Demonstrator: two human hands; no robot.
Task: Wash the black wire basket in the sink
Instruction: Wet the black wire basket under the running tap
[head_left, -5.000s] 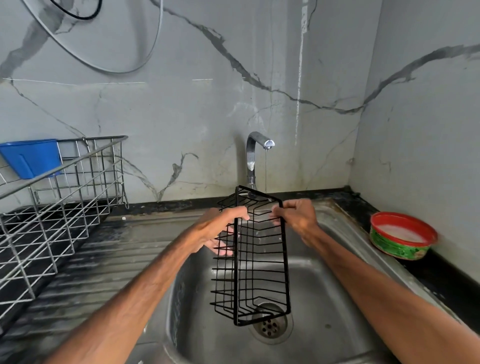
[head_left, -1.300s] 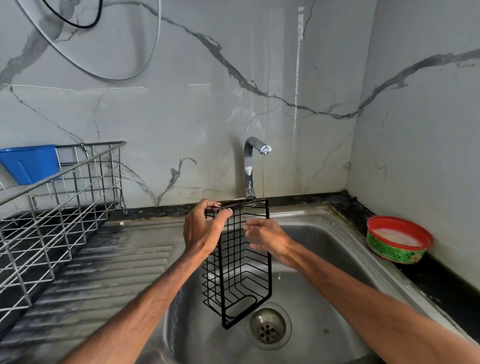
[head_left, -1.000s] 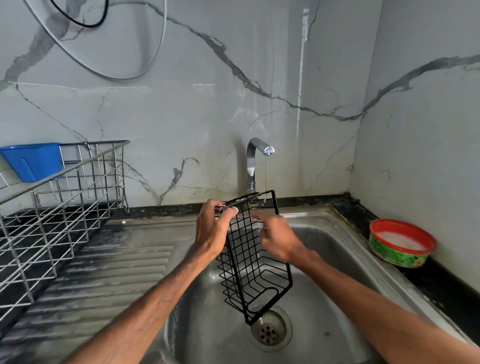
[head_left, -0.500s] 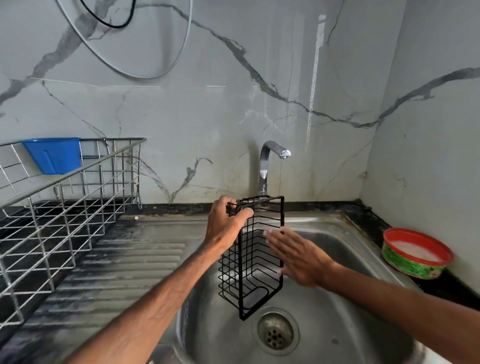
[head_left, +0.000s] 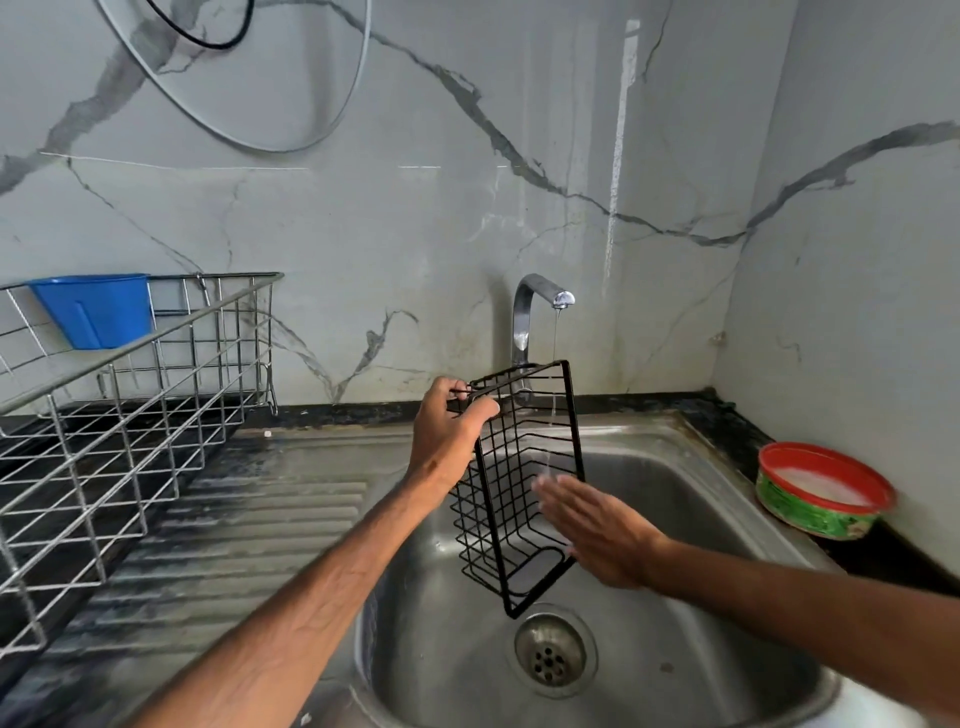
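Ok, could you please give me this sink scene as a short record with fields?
Basket: black wire basket, held on end, tilted, over the sink above the drain
Left hand: left hand grips the basket's top corner
Right hand: right hand flat, fingers straight, at the basket's lower right side; contact unclear
Tap: tap runs a thin stream onto the basket
Left of sink: dish rack with a blue cup
Right of sink: red-rimmed tub on the counter
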